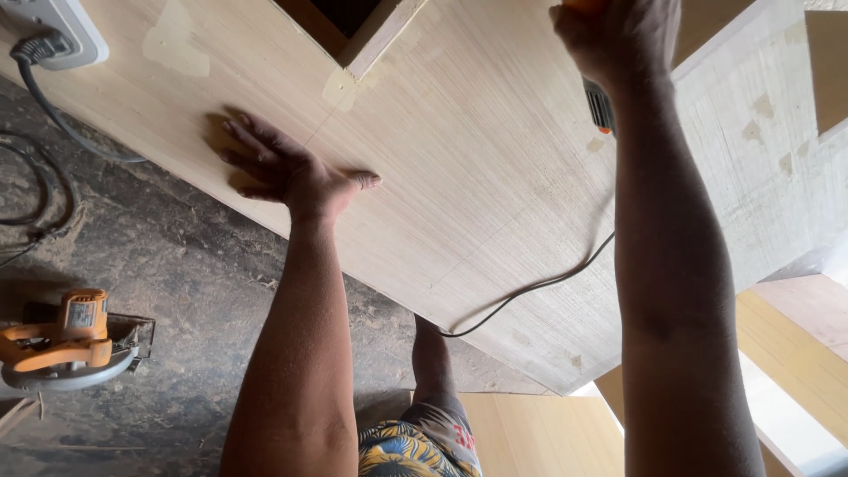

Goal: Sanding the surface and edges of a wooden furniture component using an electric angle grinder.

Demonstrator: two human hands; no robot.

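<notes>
My left hand (pixel 287 168) lies flat, fingers spread, on a large pale plywood panel (pixel 477 185), near its lower left edge. At the top of the view my right hand (pixel 618 40) is closed around a corded power tool (pixel 601 108); only a dark vented part with an orange spot shows under my wrist. The tool's black cord (pixel 530 287) runs down across the panel and off its front edge. A thin pencil line crosses the panel between my arms.
An orange circular saw (pixel 66 344) lies on the dusty concrete floor at the left. A white power strip (pixel 66 31) with black cables sits at the top left. A square cut-out (pixel 353 22) opens in the panel's top. More boards (pixel 795 353) lie at the lower right.
</notes>
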